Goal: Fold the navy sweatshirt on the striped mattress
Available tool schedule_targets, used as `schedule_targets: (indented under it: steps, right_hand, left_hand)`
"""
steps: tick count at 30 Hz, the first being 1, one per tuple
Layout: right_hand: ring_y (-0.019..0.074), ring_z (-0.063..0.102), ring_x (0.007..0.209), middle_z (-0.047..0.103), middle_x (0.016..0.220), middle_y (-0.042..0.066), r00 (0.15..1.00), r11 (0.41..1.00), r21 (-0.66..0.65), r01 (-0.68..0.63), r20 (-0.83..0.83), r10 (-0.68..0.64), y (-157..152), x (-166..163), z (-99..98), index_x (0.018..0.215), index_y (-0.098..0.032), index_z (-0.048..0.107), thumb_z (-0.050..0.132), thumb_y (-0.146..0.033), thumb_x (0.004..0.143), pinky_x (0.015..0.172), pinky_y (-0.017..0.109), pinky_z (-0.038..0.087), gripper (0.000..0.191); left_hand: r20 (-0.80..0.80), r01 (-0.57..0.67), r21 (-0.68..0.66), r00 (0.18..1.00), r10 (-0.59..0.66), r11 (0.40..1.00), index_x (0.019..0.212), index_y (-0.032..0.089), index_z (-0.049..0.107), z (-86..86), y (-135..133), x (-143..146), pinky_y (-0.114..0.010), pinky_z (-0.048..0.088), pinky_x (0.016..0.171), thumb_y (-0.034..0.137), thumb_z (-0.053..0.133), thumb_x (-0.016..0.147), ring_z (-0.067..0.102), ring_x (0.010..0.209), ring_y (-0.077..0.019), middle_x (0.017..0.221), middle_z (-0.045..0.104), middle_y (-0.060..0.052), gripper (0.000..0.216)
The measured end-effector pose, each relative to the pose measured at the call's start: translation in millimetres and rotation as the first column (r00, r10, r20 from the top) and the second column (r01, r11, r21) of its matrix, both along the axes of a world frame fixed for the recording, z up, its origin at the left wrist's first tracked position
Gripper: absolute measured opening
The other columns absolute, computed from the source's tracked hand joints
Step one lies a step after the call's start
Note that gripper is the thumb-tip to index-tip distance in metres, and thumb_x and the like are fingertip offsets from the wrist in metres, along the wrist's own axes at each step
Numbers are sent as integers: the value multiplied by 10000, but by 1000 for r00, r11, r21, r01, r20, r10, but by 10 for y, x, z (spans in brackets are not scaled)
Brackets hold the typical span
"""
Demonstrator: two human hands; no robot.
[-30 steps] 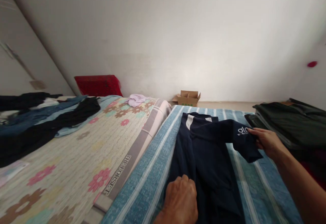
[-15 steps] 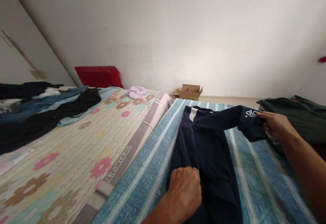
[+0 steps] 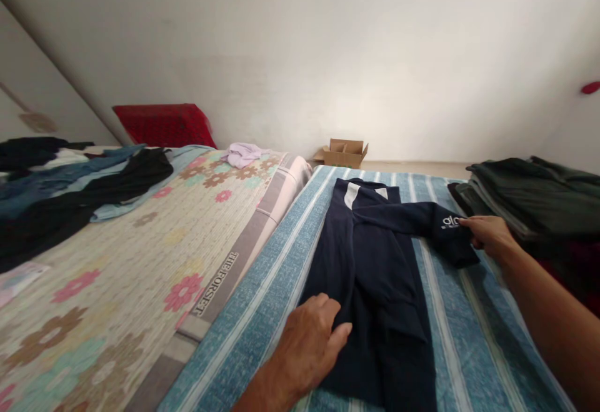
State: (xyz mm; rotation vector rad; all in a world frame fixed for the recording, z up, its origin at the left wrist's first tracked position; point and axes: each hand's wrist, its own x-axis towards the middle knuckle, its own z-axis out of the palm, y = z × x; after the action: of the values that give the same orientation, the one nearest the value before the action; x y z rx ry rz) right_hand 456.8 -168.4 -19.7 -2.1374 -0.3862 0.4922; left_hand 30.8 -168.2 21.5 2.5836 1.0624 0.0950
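Note:
A navy shirt (image 3: pixel 370 274) lies folded lengthwise on a blue striped bedsheet (image 3: pixel 262 312), with white patches near its collar end. One sleeve (image 3: pixel 422 215), printed with white letters, stretches out to the right. My right hand (image 3: pixel 490 235) pinches this sleeve by the lettering near its cuff. Over the shirt's left edge rests my left hand (image 3: pixel 312 331), its thumb apart from the loosely bent fingers. Its fingertips are partly hidden from me.
Folded dark green clothes (image 3: pixel 539 196) are stacked at right. On the left, a flowered bedspread (image 3: pixel 140 256) carries loose dark and denim clothes (image 3: pixel 107 193) and a pale lilac cloth (image 3: pixel 244 154). Near the wall stand a cardboard box (image 3: pixel 343 154) and a red case-like object (image 3: pixel 164 125).
The sleeve has come down flatter onto the bed, with my right hand lower. My left hand has opened from a fist and shifted left to the shirt's edge. The view has shifted slightly.

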Motion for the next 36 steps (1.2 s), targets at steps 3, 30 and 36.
schedule_targets:
  steps: [3,30,36]
  right_hand:
    - [32,426,445,509,643,-57,999,995,-95,-18,25,21,-14,-4,-23,842,-124,572,561,-338,895,400,157,365,221]
    - [372,560,1039,517,1189,254,727,822,-569,-14,559,399,-16,-579,402,1178,-82,546,362,-335,890,775,442,417,425]
    - [221,579,994,601,1116,68,363,652,-621,-435,542,758,194,-1401,356,1153,-240,571,446,-316,884,820,304,423,307]
  left_hand:
    - [108,-7,42,994,2,999,1072,184,605,-82,-68,-218,-382,475,906,317,583,800,574,1041,-233,1104,620,-91,303]
    - [479,-358,74,831,282,931,1222,146,542,-821,-162,-667,-338,518,904,121,435,707,621,1053,-214,1154,646,-94,526]
    - [440,-408,160,845,304,899,1205,139,547,-903,-167,-620,-298,561,766,126,412,734,686,887,-214,996,710,-92,490]
